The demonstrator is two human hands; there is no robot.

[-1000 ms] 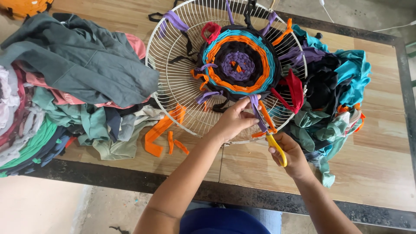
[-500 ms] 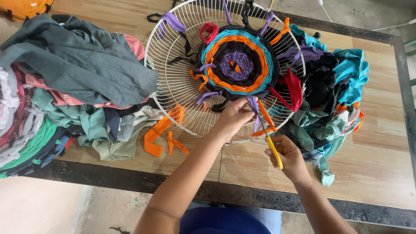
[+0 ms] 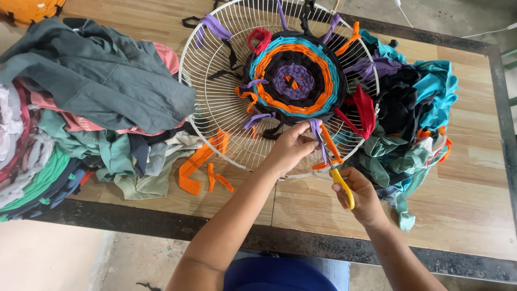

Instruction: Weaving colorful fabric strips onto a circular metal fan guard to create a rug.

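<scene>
A round white wire fan guard lay flat on the wooden surface, and on its centre sat a woven rag round of purple, black, orange and teal rings, its loose strip ends trailing out across the wires. The left hand rested at the near edge of the weave, its grip pinched on a purple fabric strip that hung from the outer black ring. The right hand lay just beyond the guard's near rim, clenched around the yellow handles of a pair of scissors, whose blades pointed up along the purple strip and an orange strip beside it; whether the blades were parted could not be told. A red strip stood out from the right side of the weave.

To the left of the guard a heap of folded clothes in grey-green, pink, green and navy covered that end of the surface, touching the guard's rim. Short orange scraps lay on the wood just in front of the guard. To the right, a tangle of cut fabric in teal, black, purple and green was piled against the guard's far side. A dark metal frame edged the surface near the person.
</scene>
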